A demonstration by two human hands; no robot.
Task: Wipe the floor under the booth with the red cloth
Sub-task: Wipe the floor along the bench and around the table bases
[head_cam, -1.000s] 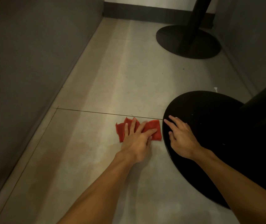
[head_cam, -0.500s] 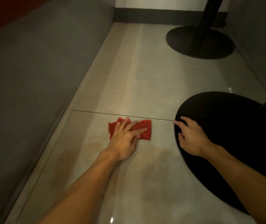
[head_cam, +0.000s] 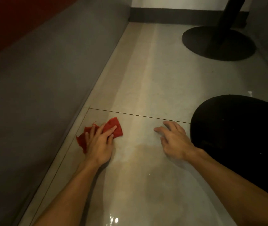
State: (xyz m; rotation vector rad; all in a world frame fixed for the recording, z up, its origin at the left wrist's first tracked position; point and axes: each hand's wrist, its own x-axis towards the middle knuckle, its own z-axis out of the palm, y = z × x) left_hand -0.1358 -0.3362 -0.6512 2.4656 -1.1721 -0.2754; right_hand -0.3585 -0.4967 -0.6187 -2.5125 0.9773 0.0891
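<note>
Your left hand (head_cam: 99,144) covers the middle of the red cloth (head_cam: 115,126). The near table base (head_cam: 237,128) runs off the right edge; a white speck (head_cam: 250,93) just beyond it is unidentifiable.

One red cloth (head_cam: 113,122); left hand (head_cam: 99,144), right hand (head_cam: 177,142): two; near base (head_cam: 235,128), far base (head_cam: 203,44): two.

Open floor (head_cam: 154,75) runs between booth base (head_cam: 48,82) and two black pedestals (head_cam: 237,128).

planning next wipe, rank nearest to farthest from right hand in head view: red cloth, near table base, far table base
1. near table base, just right of the right hand
2. red cloth, left, under the left hand
3. far table base, ahead by the wall
</note>
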